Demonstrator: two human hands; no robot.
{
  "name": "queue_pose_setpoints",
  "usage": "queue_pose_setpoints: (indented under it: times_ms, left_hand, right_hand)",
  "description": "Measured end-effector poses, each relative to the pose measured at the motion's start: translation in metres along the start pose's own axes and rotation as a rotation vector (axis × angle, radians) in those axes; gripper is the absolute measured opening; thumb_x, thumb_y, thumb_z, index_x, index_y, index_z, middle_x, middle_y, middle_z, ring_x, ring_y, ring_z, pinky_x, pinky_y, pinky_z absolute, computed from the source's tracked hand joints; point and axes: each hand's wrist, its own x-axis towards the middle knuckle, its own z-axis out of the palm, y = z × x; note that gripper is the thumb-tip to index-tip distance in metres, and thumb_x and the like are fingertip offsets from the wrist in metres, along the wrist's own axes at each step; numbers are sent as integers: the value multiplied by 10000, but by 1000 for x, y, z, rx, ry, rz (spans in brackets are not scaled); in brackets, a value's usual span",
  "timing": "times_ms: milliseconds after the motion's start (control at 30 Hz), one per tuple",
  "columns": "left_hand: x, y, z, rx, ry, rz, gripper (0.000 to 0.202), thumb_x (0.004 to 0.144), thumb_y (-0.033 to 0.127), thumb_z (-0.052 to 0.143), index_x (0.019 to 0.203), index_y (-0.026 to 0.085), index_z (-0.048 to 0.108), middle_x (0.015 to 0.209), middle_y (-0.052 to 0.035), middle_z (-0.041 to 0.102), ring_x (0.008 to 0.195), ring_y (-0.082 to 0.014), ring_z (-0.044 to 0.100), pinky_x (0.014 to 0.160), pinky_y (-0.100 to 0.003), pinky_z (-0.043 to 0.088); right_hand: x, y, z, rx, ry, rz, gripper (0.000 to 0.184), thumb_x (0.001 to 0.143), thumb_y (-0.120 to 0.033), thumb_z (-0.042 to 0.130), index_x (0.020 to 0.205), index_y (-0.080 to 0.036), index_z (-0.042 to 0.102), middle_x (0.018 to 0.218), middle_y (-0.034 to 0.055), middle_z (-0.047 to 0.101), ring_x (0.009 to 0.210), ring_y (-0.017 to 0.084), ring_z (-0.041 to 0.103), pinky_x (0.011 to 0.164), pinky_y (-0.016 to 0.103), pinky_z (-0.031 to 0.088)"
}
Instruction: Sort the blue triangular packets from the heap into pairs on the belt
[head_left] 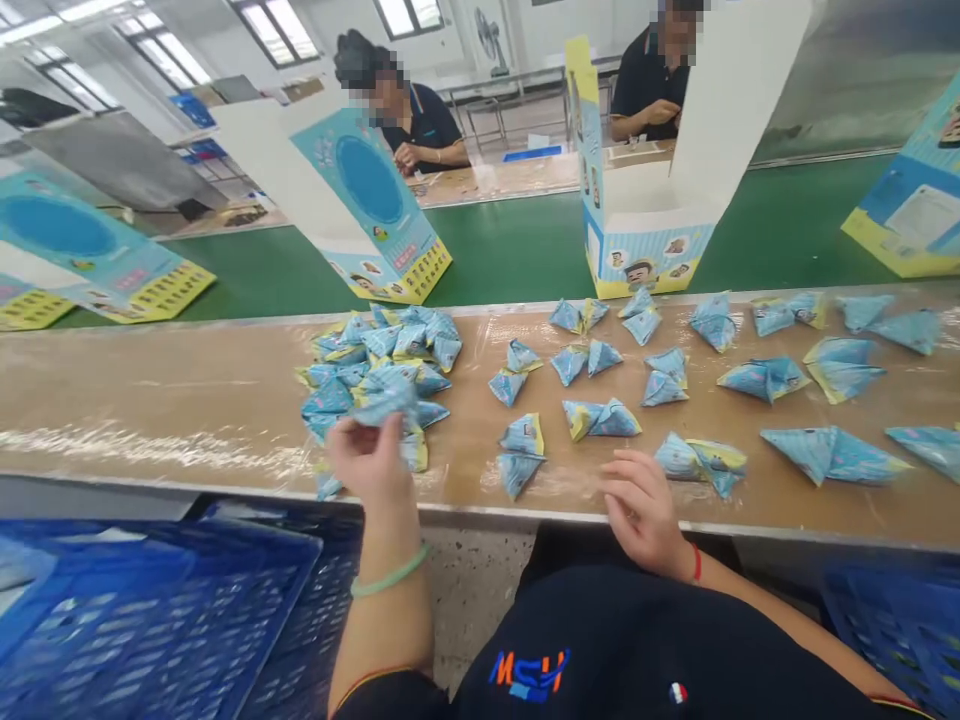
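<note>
My left hand [373, 460] pinches a small blue pyramid-shaped packet [386, 393] between thumb and fingertips, slightly blurred. It is over the near side of a heap of similar blue and yellow packets [409, 335]. At the table's front edge, my right hand [641, 505] is loosely bent with its fingers apart and nothing visible in them. Close to its fingers lie a pair of packets [601, 418] and another pair [701, 462]. More packets, mostly set out in pairs, lie in rows to the right, such as one pair [521, 452] between my hands.
Behind the brown worktop [187, 400] runs a green belt-like strip [510, 235]. On it stand printed cartons, including an open carton [652, 262] and a blue carton [382, 200]. Blue plastic crates [165, 620] are below at left and right. Two people sit across the strip.
</note>
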Motion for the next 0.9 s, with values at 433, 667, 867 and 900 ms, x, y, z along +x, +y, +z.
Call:
queue_pose_setpoints:
  times_ms: [433,667,867,900]
  left_hand:
    - [32,60,-10,-293,36,319,374,637,357,834,860,254,552,805,41,590,771,-163,633,778,-350,574]
    - [39,46,24,-202,-104,205,400,664,442,788,924,229,570,819,20,593,750,-161,618,718,-322,549]
    - [74,33,144,171,-631,1,343,782,366,673,1051,155,652,1050,-72,703,917,-173,662,843,-284,530]
    - [77,31,165,252,-725,-50,335,778,332,682,1052,140,664,1060,-92,713,950,-187,667,863,-288,523]
  right_hand:
    - [0,0,2,-22,31,11,178,907,-84,555,986,-199,665,1071,83,677,1145,278,593,944,473,523]
    - [2,0,2,-37,28,-3,172,911,-84,552,971,-201,663,1049,83,676,1130,276,600,933,477,530]
    - [-1,2,5,-44,14,-4,183,918,-82,546,1000,-199,661,1070,85,669,1144,277,584,938,484,521]
    - [-2,3,5,-50,24,-4,182,919,-83,545,996,-199,661,1070,85,669,1142,277,584,937,486,522]
